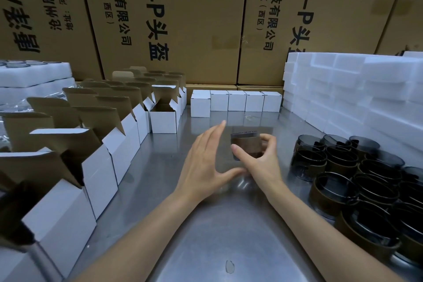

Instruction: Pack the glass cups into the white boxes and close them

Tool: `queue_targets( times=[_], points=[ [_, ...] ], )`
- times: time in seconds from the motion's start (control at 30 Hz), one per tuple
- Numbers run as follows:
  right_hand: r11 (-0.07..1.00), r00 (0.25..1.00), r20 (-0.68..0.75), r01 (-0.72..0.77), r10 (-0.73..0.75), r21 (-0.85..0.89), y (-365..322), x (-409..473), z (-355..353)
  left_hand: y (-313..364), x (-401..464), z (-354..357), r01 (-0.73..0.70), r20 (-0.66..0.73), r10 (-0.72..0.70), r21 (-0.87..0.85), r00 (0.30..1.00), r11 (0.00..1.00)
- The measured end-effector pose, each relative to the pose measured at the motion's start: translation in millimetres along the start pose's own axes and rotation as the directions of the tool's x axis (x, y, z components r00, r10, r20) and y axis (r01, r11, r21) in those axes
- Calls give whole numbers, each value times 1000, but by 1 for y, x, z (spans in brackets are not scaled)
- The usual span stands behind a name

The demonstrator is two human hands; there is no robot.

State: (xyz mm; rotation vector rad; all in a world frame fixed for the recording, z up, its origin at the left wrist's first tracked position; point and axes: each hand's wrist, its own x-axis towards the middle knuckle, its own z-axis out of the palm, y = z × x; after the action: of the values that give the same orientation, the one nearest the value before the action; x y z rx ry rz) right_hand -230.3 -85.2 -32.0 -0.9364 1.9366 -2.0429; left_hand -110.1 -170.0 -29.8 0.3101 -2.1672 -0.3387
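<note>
Pinching a glass cup (pixel 246 145) by its sides above the bench (pixel 229 224), the right hand (pixel 261 162) should grip the brown sleeve (glass is slick, breakable); the left hand (pixel 206 162) hovers flat, empty.

Steel table (pixel 206 236) bears white boxes (pixel 237 101), glass cups (pixel 366 181), seemingly foam blocks (pixel 366 89).

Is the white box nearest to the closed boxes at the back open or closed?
Open. The white box has its brown flap standing up, and its dark inside is visible.
</note>
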Motion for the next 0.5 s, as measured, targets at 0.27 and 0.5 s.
queue_targets(
  times=[0.27, 0.5],
  points=[
    [965, 981, 49, 195, -189, -178, -2, -6, 0, 3, 0, 2, -81, 16, 80, 51, 997, 995],
    [981, 955, 279, -144, 104, 128, -10, -6, 0, -6, 3, 2, 168, -74, -186, -203, 980, 965]
  ],
)
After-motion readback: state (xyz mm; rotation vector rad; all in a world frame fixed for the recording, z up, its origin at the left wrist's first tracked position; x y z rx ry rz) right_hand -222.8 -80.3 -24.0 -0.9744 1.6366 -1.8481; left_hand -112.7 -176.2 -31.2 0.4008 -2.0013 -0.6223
